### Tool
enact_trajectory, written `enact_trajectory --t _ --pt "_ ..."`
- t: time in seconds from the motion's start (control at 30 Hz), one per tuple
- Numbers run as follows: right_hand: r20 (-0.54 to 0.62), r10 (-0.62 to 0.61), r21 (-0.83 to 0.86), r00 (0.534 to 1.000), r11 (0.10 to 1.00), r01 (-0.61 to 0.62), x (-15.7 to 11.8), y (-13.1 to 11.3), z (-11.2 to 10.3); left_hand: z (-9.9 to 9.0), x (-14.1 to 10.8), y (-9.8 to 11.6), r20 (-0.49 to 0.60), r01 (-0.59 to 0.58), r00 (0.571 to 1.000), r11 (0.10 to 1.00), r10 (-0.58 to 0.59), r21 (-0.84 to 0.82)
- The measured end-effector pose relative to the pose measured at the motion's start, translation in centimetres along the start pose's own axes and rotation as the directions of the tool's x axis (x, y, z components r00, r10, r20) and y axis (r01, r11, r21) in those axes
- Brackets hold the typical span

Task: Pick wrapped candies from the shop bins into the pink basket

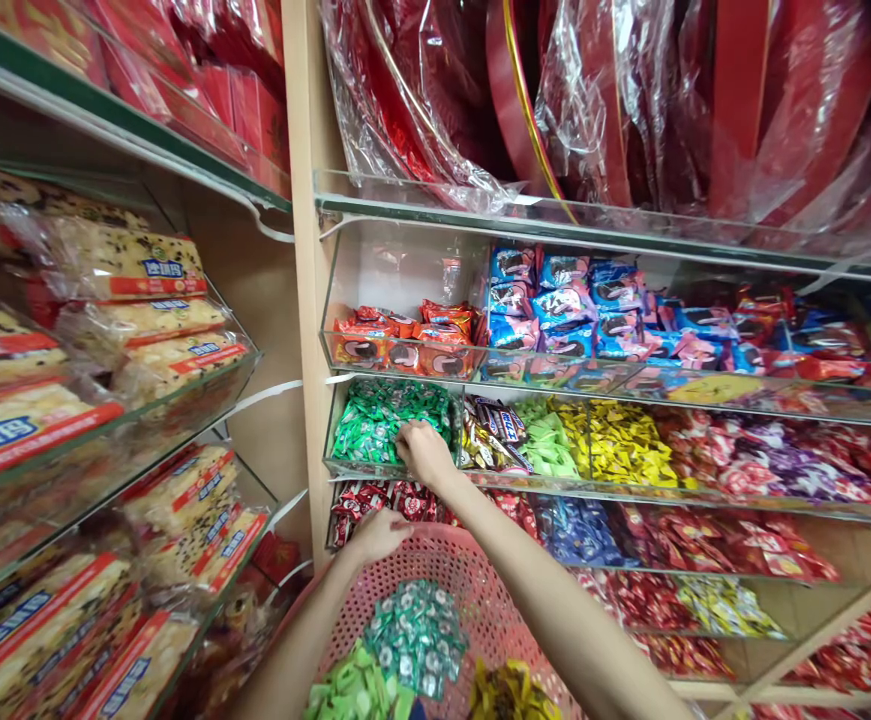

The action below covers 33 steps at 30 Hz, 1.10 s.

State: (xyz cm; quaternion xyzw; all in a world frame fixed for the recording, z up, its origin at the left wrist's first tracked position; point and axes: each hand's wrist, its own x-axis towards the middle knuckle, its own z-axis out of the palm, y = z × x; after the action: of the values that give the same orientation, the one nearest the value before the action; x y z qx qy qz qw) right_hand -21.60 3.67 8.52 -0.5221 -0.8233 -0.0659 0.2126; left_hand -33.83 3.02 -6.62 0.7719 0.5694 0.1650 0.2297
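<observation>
My left hand [379,536] is closed over the far rim of a pink perforated plastic basket [480,570]. In the basket lie green-and-clear wrapped candies [420,635], light green packets [360,685] and yellow-brown packets [514,692]. My right hand [427,455] reaches past the basket to a clear shelf bin of shiny green wrapped candies [382,415]. Its fingers are curled at the candies near the bin's front edge. Whatever sits inside that grip is hidden.
Right of the green bin are chocolate bars [502,420], light green packets and yellow packets [630,445]. Above stand blue-pink packets [566,300] behind a glass lip. Packaged pastries [154,270] fill glass shelves at left. A wooden upright [304,250] separates the shelving.
</observation>
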Motion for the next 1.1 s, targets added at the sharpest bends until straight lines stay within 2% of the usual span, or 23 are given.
enact_trajectory --t 0.33,0.6,0.87,1.1 --pt "-0.154 0.002 0.201 0.988 0.979 0.029 -0.3 1.6 0.3 0.6 0.5 -0.8 -0.006 -0.009 1.000 1.000 0.009 0.000" --pt "-0.238 -0.010 0.408 0.971 0.906 0.110 -0.4 2.3 1.1 0.5 0.5 -0.7 -0.007 -0.011 1.000 1.000 0.011 0.001" --pt "-0.292 -0.029 0.425 0.956 0.892 0.156 -0.2 2.4 1.5 0.3 0.2 -0.5 -0.013 -0.006 1.000 1.000 0.006 -0.007" --pt "-0.271 0.021 0.425 0.962 0.900 0.100 -0.3 2.3 1.6 -0.2 -0.1 0.1 0.008 0.016 1.000 1.000 -0.016 -0.012"
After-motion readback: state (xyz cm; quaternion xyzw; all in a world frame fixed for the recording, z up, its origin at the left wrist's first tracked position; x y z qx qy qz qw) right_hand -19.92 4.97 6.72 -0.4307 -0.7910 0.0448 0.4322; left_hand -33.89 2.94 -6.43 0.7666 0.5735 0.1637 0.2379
